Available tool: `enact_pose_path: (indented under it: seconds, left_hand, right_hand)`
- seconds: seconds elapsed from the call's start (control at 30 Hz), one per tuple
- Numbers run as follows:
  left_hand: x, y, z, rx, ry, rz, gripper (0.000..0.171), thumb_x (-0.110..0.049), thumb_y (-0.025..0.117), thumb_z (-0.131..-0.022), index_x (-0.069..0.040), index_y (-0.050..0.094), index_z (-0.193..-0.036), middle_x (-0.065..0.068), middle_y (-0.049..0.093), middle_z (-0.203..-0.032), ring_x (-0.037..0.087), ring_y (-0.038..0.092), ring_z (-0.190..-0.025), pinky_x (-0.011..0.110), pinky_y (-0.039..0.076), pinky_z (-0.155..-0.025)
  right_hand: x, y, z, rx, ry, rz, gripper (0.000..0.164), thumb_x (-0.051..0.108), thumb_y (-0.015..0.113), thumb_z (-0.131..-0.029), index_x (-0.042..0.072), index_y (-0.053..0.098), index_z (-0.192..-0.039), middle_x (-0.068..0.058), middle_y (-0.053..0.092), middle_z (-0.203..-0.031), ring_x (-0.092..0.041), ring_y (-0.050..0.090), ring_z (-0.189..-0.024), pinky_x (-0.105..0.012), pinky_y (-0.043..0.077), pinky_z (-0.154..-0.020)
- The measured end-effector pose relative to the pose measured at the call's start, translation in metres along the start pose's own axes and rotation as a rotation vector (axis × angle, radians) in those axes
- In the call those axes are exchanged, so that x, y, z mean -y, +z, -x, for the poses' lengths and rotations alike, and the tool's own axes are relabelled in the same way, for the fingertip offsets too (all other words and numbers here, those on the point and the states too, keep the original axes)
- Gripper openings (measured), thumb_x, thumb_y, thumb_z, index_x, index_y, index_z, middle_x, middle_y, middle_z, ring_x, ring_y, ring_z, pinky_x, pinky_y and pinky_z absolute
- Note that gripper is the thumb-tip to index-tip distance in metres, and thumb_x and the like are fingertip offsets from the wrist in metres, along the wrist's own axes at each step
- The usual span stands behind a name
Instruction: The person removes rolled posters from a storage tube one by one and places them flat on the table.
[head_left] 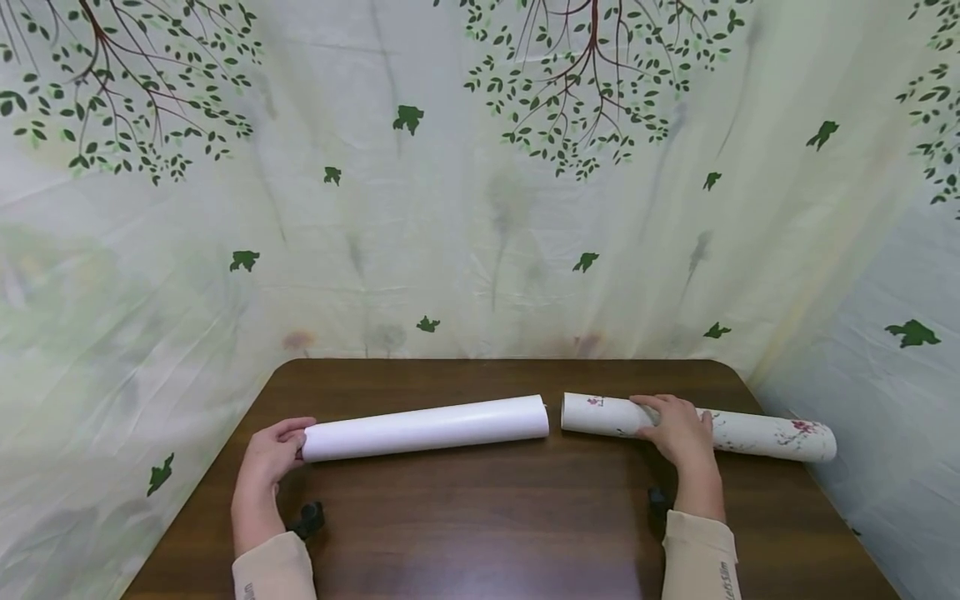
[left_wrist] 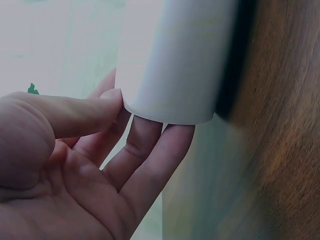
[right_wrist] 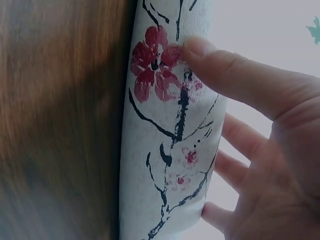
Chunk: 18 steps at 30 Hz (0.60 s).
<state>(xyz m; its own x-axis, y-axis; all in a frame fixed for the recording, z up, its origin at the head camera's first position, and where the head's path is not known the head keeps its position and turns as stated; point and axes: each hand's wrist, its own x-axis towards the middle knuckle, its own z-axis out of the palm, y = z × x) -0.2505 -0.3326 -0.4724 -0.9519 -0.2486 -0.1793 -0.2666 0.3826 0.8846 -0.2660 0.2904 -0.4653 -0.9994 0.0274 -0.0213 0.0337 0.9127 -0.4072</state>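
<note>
A plain white roll (head_left: 427, 429) lies across the left and middle of the wooden table in the head view. My left hand (head_left: 264, 458) pinches its left end; in the left wrist view the thumb (left_wrist: 95, 112) is at the rim, while fingertips disappear inside the end. To the right lies a white wallpaper roll (head_left: 772, 435) printed with red blossoms and dark branches. My right hand (head_left: 682, 429) grips it around the middle, the thumb (right_wrist: 230, 70) on the near side and the other fingers behind. A narrow gap separates the two rolls' facing ends.
The brown table (head_left: 480, 508) has rounded far corners. The flowered roll's right end reaches the table's right edge. Behind and beside the table hangs a pale curtain (head_left: 480, 208) with leaves and branches. Dark objects (head_left: 307, 518) show next to both wrists.
</note>
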Motion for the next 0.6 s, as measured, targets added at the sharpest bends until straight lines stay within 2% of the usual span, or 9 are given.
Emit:
enact_pose_path:
  seconds: [0.2, 0.4, 0.6]
  left_hand:
    - [0.001, 0.004, 0.000, 0.032, -0.020, -0.009, 0.041, -0.009, 0.047, -0.112, 0.003, 0.054, -0.150, 0.032, 0.051, -0.153, 0.040, 0.056, -0.129, 0.027, 0.060, -0.080]
    - [-0.003, 0.011, -0.002, 0.063, 0.018, -0.029, 0.040, -0.008, 0.048, -0.111, 0.004, 0.055, -0.148, 0.032, 0.054, -0.150, 0.036, 0.060, -0.124, 0.033, 0.062, -0.085]
    - [-0.007, 0.017, -0.001, 0.081, 0.025, -0.040, 0.039, -0.007, 0.048, -0.111, 0.005, 0.056, -0.148, 0.032, 0.056, -0.148, 0.035, 0.061, -0.123, 0.033, 0.062, -0.085]
  right_hand:
    - [0.003, 0.004, -0.002, -0.020, 0.029, 0.005, 0.060, 0.024, 0.076, -0.098, 0.022, 0.057, -0.154, -0.029, 0.047, -0.160, -0.058, 0.031, -0.149, -0.088, 0.007, -0.116]
    - [0.006, 0.007, -0.003, -0.041, 0.059, 0.004, 0.062, 0.025, 0.076, -0.098, 0.022, 0.055, -0.155, -0.030, 0.046, -0.160, -0.059, 0.030, -0.149, -0.088, 0.007, -0.116]
    - [0.004, 0.007, -0.002, -0.047, 0.063, 0.009, 0.070, 0.026, 0.076, -0.098, 0.024, 0.047, -0.161, -0.029, 0.044, -0.162, -0.059, 0.030, -0.149, -0.088, 0.006, -0.116]
